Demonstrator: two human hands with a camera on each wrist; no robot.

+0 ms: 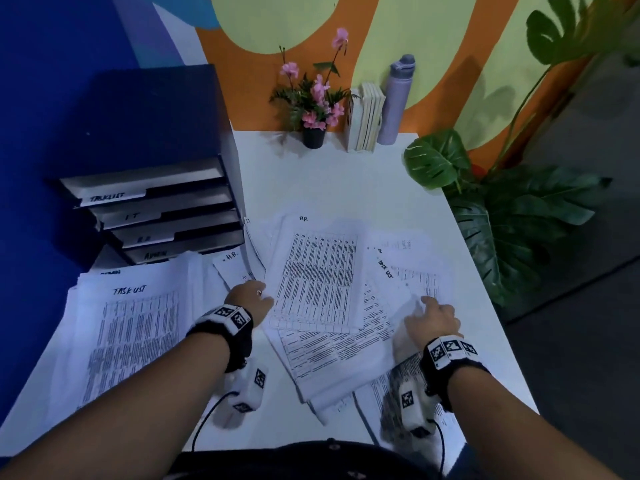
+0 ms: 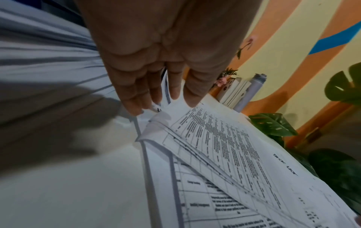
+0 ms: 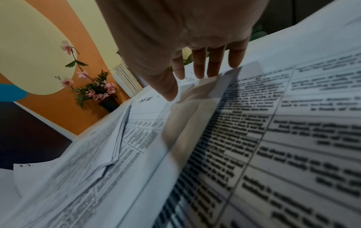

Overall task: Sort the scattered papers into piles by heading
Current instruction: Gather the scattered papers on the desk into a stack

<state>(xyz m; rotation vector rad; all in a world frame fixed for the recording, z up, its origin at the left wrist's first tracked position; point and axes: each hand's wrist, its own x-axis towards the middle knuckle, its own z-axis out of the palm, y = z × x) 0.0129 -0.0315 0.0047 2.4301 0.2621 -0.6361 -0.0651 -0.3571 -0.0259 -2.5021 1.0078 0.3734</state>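
White table (image 1: 346, 174) seen from above, with a dark drawer unit (image 1: 156, 209) at its left edge as landmark. Just in front of the drawer unit, one squared pile of papers (image 1: 135, 327) topped by a sheet headed "TASK LIST"; a second heading peeking out at its far edge, too blurred to read. To the right of the drawer unit, a loose scatter of overlapping sheets (image 1: 332, 355), askew and fanned at odd angles. Topmost there, a sheet headed "H.R." (image 1: 315, 271); another "H.R." sheet (image 1: 233, 268) between it and the drawer unit; a "TASK LIST" sheet (image 1: 398, 282) turned sideways farther right. Sheets white, thin, printed with dense tables of small black text, headings handwritten at the top.

Judged from this: sorting begun but far from finished, one pile formed, most sheets unsorted.

Left hand (image 1: 251, 297) at the near left corner of the top "H.R." sheet, fingertips (image 2: 136, 106) straight and lifting paper edges, grasping nothing firmly. Right hand (image 1: 433, 320) farther right of the drawer unit, fingers (image 3: 201, 67) straight and spread on the scatter, thumb under a raised sheet edge; released, not clenched.
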